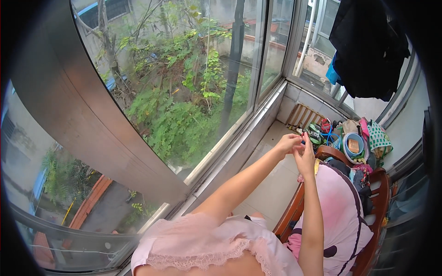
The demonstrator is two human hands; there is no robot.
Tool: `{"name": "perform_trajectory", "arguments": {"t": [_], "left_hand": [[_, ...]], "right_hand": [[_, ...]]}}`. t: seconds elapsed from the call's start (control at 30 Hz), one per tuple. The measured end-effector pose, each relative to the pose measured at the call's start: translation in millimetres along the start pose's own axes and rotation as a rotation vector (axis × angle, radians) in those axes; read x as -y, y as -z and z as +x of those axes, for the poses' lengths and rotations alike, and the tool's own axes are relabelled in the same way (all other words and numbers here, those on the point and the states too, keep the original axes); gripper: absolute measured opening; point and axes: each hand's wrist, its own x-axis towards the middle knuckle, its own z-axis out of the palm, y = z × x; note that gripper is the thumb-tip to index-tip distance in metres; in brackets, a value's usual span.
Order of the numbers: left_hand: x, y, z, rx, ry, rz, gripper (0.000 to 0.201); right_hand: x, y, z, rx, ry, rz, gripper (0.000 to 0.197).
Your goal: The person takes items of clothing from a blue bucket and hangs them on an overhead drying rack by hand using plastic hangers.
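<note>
On a balcony, a person's bare left hand (289, 143) and bare right hand (304, 156) meet in midair at arm's reach. The left fingers are bent, the right more extended, fingertips close together; whether they pinch something small cannot be told. A large, soft pink-and-white fabric cushion (334, 193) lies on a reddish-brown wooden chair (381, 195), beside and partly behind the right forearm. Beyond stands a round, blue-rimmed plastic tub (360, 138). Fine fingertip work like this probably goes best with light pressure, steady forearms, and the fingers turned so the contact point is visible.
</note>
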Motion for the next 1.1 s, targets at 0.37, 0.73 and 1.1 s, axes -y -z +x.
{"name": "perform_trajectory", "arguments": {"t": [0.37,0.73,1.1], "left_hand": [[68.4,48.2,-125.5,-0.318,-0.082,-0.019,0.026],[156.0,-1.5,-257.7,-0.172,0.090,0.117,0.038],[143.2,10.4,-369.4,0.025,0.052,0.237,0.039]], "right_hand": [[24.3,-11.5,-120.8,0.312,-0.169,0.319,0.067],[67.6,8.0,-260.1,0.377,-0.221,0.400,0.059],[162.2,16.0,-350.9,0.219,-0.275,0.396,0.055]]}}
